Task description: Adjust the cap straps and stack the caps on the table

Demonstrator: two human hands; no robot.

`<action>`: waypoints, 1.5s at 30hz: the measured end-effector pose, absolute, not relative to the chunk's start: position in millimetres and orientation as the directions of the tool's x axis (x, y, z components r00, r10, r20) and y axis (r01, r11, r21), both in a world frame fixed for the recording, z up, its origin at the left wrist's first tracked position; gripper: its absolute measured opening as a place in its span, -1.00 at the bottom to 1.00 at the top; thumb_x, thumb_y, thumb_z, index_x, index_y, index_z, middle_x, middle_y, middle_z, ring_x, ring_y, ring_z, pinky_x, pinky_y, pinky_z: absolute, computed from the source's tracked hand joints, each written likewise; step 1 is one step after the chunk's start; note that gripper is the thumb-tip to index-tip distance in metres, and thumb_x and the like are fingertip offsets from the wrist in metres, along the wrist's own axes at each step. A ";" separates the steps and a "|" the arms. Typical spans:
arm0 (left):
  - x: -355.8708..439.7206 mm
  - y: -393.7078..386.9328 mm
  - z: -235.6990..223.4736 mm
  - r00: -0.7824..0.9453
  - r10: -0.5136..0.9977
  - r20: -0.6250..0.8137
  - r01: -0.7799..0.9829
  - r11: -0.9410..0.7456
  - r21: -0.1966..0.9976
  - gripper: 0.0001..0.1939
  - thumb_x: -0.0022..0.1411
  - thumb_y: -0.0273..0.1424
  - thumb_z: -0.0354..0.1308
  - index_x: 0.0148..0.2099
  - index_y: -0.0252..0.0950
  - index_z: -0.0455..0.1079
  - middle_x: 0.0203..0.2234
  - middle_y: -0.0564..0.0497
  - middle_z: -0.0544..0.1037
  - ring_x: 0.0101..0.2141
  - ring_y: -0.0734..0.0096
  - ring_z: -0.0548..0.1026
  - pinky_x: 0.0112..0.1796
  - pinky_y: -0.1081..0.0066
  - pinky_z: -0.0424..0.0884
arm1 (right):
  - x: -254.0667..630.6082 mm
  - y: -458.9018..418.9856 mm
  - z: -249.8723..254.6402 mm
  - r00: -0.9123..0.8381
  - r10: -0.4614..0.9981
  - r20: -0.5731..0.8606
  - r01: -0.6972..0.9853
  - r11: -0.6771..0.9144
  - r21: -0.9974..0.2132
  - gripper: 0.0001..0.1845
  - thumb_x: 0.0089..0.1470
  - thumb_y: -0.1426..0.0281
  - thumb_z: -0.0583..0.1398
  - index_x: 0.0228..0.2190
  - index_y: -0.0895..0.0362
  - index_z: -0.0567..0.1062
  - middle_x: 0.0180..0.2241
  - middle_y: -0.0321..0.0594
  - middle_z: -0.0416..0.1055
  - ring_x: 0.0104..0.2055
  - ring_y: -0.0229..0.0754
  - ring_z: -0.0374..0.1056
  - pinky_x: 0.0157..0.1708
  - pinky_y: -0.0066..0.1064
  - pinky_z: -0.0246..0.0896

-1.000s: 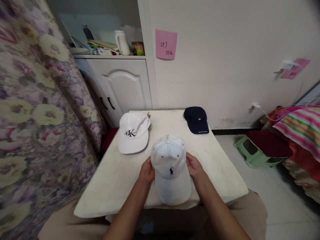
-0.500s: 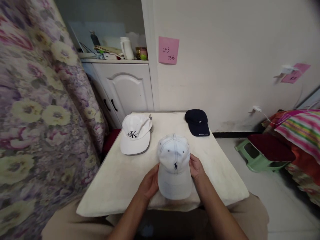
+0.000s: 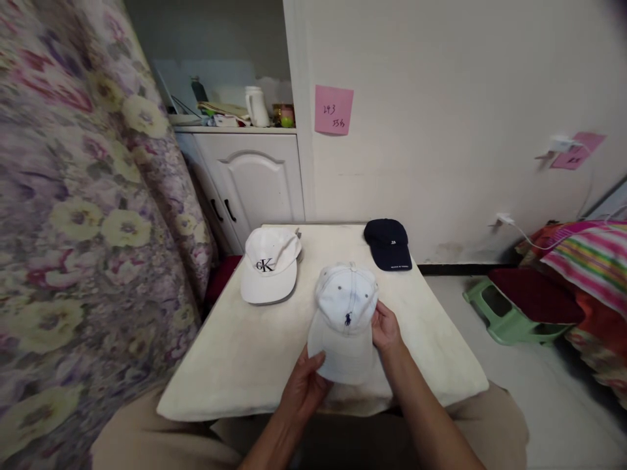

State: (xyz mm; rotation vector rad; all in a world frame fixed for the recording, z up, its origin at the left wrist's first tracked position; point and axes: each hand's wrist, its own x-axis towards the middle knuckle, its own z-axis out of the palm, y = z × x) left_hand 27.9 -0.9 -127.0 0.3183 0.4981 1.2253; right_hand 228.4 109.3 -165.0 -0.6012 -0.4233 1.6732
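Observation:
A pale blue baseball cap (image 3: 345, 303) with a small dark embroidered logo is held over the near part of the table, brim toward me and slightly tilted. My left hand (image 3: 307, 384) grips the left edge of its brim, thumb on top and the other fingers underneath. On the cap's right side my right hand (image 3: 386, 326) is closed around the lower edge, its fingertips partly hidden. A white cap (image 3: 270, 264) with black "CK" letters lies at the back left of the table. At the back right lies a navy cap (image 3: 388, 243) with small white lettering.
The caps are over a cream-covered table (image 3: 235, 365) in front of my knees. A floral curtain (image 3: 98, 261) hangs at the left, beside a white cabinet (image 3: 262, 179). To the right stand a green stool (image 3: 504, 313) with a dark red top and a striped cloth (image 3: 588, 251).
My left hand has shifted from the cap's side to its brim, thumb now on top. The pale blue cap has turned a little, its brim swinging left. The view has tilted slightly upward.

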 end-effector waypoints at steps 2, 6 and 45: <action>23.0 0.0 -123.9 0.254 0.951 -0.175 -0.816 0.308 0.489 -0.44 0.09 -0.62 0.29 0.16 -0.28 0.41 -0.07 -0.09 0.65 0.04 0.06 0.54 0.11 0.23 0.40 | 229.2 111.3 -166.8 -0.094 0.985 -0.143 -0.800 -0.161 -0.578 -0.75 -0.05 0.27 0.30 -0.27 0.05 0.56 -0.38 -0.24 0.65 -0.12 0.03 0.54 -0.09 -0.12 0.47; 22.6 -0.9 -122.0 0.232 0.960 -0.159 -0.855 0.279 0.436 -0.40 0.15 -0.59 0.25 0.23 -0.21 0.35 -0.07 -0.05 0.65 -0.04 0.16 0.59 0.03 0.33 0.47 | 228.8 115.8 -172.1 -0.065 0.990 -0.123 -0.810 -0.124 -0.573 -0.79 -0.05 0.28 0.29 -0.30 0.05 0.56 -0.40 -0.25 0.65 -0.13 0.01 0.55 -0.07 -0.15 0.45; -32.1 -35.9 -63.3 0.232 0.935 -0.269 -0.840 0.332 0.429 -0.88 0.01 -0.57 0.25 -0.50 -0.37 0.61 -0.46 -0.08 0.70 -0.25 0.01 0.67 0.04 0.13 0.47 | 230.6 105.3 -152.9 -0.123 0.975 -0.183 -0.875 -0.193 -0.445 -0.57 0.24 0.10 0.13 -0.24 0.18 0.61 -0.29 -0.10 0.64 -0.14 0.01 0.54 -0.07 -0.14 0.46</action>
